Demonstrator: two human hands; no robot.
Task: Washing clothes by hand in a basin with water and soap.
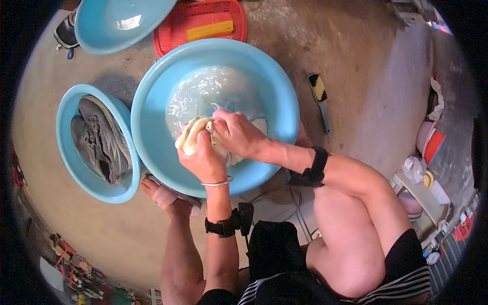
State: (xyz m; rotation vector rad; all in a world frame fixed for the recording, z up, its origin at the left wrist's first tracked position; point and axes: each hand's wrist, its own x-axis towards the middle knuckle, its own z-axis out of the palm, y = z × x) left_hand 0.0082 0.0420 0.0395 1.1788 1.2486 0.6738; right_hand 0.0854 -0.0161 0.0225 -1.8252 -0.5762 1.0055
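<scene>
A wet, pale cream shoe (192, 133) is held over the soapy water of a large light-blue basin (152, 122). My left hand (204, 158) grips it from below, near the basin's front rim. Pressing on the top of the same shoe, my right hand (236, 133) has its fingers curled over it. Both wrists carry black straps, and the left one also has a thin bangle. Most of the shoe is hidden by my hands.
A smaller blue basin (68, 152) at the left holds grey shoes (99, 140). Another blue basin (119, 23) and a red tray (170, 38) with a yellow bar (209, 30) lie behind. A scrub brush (319, 96) rests on the concrete floor at the right. Bottles and containers (424, 178) crowd the right edge.
</scene>
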